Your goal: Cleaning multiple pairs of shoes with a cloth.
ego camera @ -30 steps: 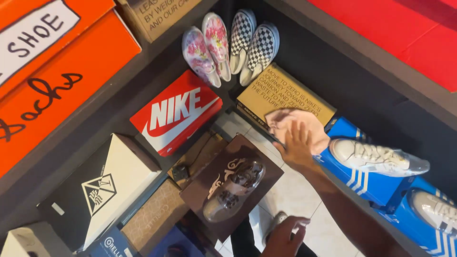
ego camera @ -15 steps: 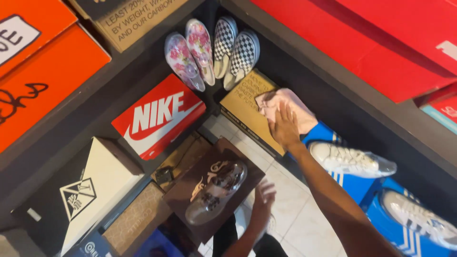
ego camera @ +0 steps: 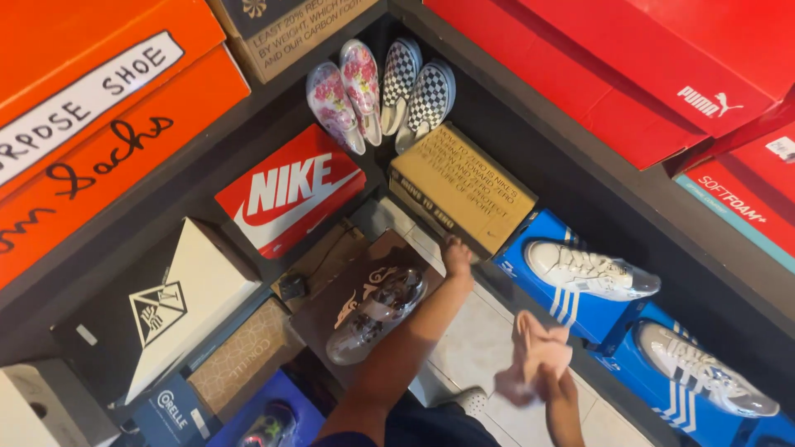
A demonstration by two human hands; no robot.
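Left hand (ego camera: 457, 258) reaches to the near edge of the tan cardboard shoe box (ego camera: 464, 189) on the low shelf; fingers curled down at the box's front face, seemingly touching it. Can't tell if it actually grips anything. Right hand (ego camera: 553, 382) is closed around a bunched pink cloth (ego camera: 534, 352), held low over the tiled floor (ego camera: 476, 343), apart from the boxes.

Around: a pair of checkered slip-ons (ego camera: 418, 93) and a floral pair (ego camera: 346, 93) at the shelf's back corner behind the tan box; red shoe box (ego camera: 290, 199) to its left; blue striped box (ego camera: 571, 302) with a white sneaker (ego camera: 590, 271) on top just right of it; brown box (ego camera: 364, 302) carrying a clear-wrapped shoe (ego camera: 377, 313) in front.

My read: steady the tan box by its front edge with the left hand, wipe the lid flat in one direction, keep the cloth clear of the slip-ons behind.
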